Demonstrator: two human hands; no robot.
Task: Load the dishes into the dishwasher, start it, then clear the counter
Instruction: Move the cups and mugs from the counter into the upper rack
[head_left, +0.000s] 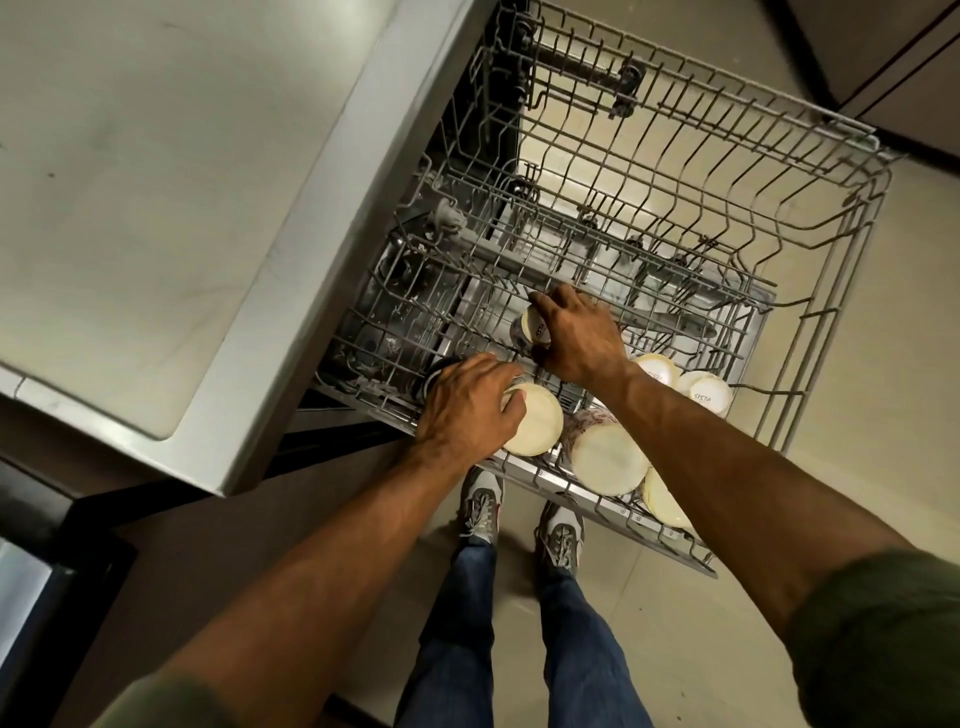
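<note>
The dishwasher's wire racks are pulled out over the floor. The lower rack (587, 483) holds several upturned cream-bottomed cups and bowls along its near edge. My left hand (467, 410) is closed over an upturned cream bowl (537, 423) at the rack's near left corner. My right hand (576, 332) grips a small cup (535, 327), marked with lettering on its base, and holds it bottom up among the tines. A larger patterned cup (605, 452) stands just right of the bowl. Two more lettered cups (706, 392) sit behind my right forearm.
The upper rack (727, 171) is extended and holds nothing I can see. A pale countertop (130, 182) lies to the left, its edge next to the racks. My feet in grey shoes (519, 519) stand on the tiled floor right at the rack's front.
</note>
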